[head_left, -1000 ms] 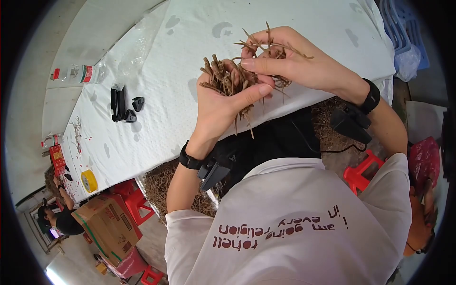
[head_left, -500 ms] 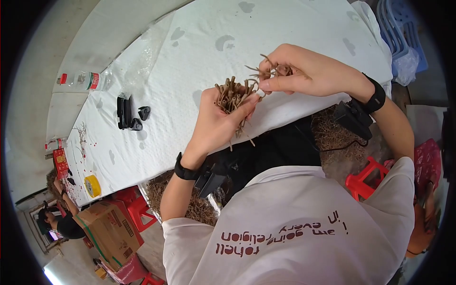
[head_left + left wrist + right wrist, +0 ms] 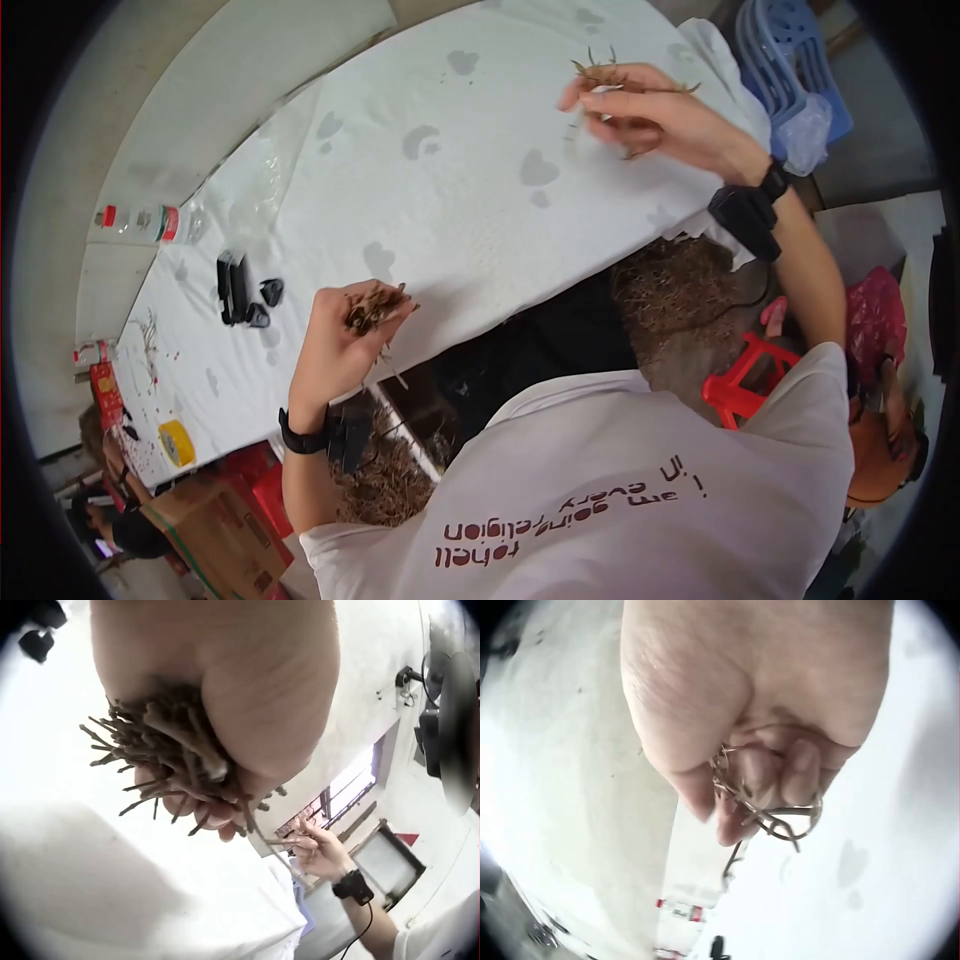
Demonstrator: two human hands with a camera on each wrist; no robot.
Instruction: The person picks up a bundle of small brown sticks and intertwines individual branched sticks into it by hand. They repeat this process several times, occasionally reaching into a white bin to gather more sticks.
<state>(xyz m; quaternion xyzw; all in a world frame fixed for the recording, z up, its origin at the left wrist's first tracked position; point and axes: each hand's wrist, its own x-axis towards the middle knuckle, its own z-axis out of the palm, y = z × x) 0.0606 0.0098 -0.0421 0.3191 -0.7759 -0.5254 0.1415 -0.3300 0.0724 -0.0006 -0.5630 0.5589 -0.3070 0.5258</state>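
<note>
My left hand [image 3: 338, 340] grips a bundle of brown twigs [image 3: 372, 308] near the front edge of the white-covered table [image 3: 470, 240]. In the left wrist view the twig bundle [image 3: 169, 754] fans out below the palm, with many cut ends showing and one long thin strand hanging. Farther right, over the table's far right part, my right hand [image 3: 665, 112] holds a few thin, curved twigs [image 3: 598, 76] between thumb and fingers. Seen from the right wrist, these thin twigs [image 3: 776, 823] loop out past curled fingers.
A plastic bottle [image 3: 150, 222], black plastic pieces [image 3: 233, 288] and yellow tape roll [image 3: 176, 443] are at left. Brown twigs [image 3: 675, 290] are heaped below the table. Blue plastic stools [image 3: 790, 60] stand at right, a red stool [image 3: 745, 385] nearer. Another person [image 3: 130, 530] is at far left.
My hands have moved apart from close together. The left hand went left and nearer my body with the bundle; the right moved away and to the right with the thin twigs.
</note>
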